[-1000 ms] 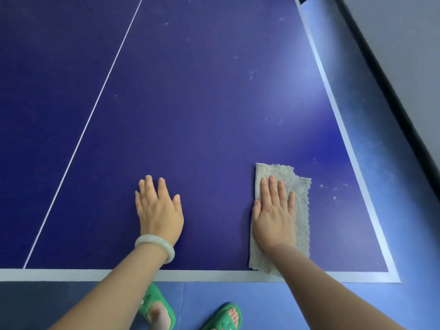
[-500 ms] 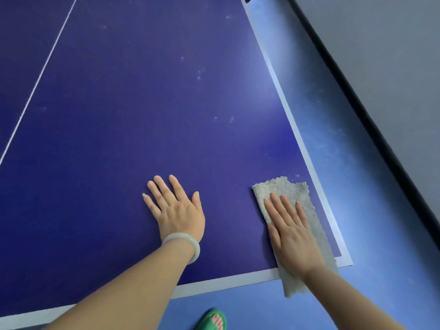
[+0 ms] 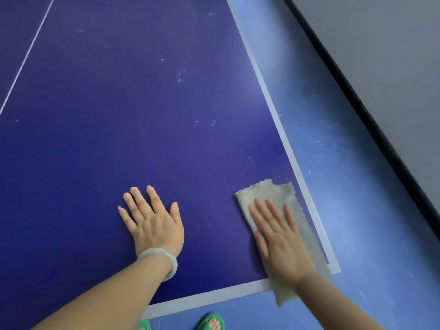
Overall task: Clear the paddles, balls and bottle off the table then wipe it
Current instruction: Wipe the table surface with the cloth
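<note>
Right hand (image 3: pixel 281 236) flat, fingers straight on grey cloth (image 3: pixel 269 191) at table (image 3: pixel 142 103) near-right corner; left hand (image 3: pixel 152 220) flat, fingers spread, holding nothing

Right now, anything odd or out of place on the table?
Only small things: pale specks dot the dark blue table-tennis tabletop ahead of the grey fuzzy cloth, whose near end overhangs the edge under the right hand.

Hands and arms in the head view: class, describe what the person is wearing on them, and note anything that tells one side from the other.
No sleeves are in view on either side. The left hand has a smooth, pale greenish-white bangle round its wrist. The right hand has nothing on its wrist. No gloves, rings or watch show on either.
</note>
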Demonstrator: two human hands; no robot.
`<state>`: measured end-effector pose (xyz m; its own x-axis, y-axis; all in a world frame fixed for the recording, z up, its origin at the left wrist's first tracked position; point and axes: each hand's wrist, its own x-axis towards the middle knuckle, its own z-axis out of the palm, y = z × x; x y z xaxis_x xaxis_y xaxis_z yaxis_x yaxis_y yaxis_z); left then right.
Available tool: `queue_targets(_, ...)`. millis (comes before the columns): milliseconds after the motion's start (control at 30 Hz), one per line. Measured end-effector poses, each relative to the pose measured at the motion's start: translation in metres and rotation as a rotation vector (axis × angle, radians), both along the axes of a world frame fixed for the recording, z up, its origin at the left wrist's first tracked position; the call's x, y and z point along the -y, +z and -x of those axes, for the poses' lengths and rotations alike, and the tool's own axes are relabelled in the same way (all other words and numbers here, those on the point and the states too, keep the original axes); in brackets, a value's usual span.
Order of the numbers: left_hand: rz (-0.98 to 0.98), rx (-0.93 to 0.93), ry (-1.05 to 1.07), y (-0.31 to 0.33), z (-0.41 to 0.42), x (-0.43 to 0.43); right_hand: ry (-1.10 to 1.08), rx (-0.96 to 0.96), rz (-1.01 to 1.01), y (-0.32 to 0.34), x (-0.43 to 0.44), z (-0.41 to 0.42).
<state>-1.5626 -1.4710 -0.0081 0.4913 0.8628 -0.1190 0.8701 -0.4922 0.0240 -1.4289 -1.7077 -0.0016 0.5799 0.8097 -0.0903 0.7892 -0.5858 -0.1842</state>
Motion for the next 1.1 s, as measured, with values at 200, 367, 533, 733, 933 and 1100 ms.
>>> queue_targets(200,-0.024,-0.023,0.003,0.000,-0.001,0.000,-0.465,-0.047,0.104,0.001,-0.050,-0.095)
queue_targets(367,-0.023,-0.028,0.003,0.000,-0.001,0.000,-0.378,-0.002,0.117,0.000,-0.067,-0.053)
queue_targets(533,-0.021,-0.032,0.003,0.000,0.000,0.000,-0.146,0.003,0.049,0.001,-0.020,0.016)
queue_targets(733,-0.027,-0.022,-0.012,-0.002,0.001,-0.001,0.005,-0.014,0.056,0.002,-0.016,-0.047)
queue_targets(933,-0.043,-0.012,-0.001,-0.002,0.000,-0.001,-0.124,0.006,0.122,0.004,-0.080,-0.147)
queue_targets(1100,-0.042,-0.006,0.021,0.001,-0.004,0.001,-0.009,-0.005,0.067,0.005,-0.098,-0.087)
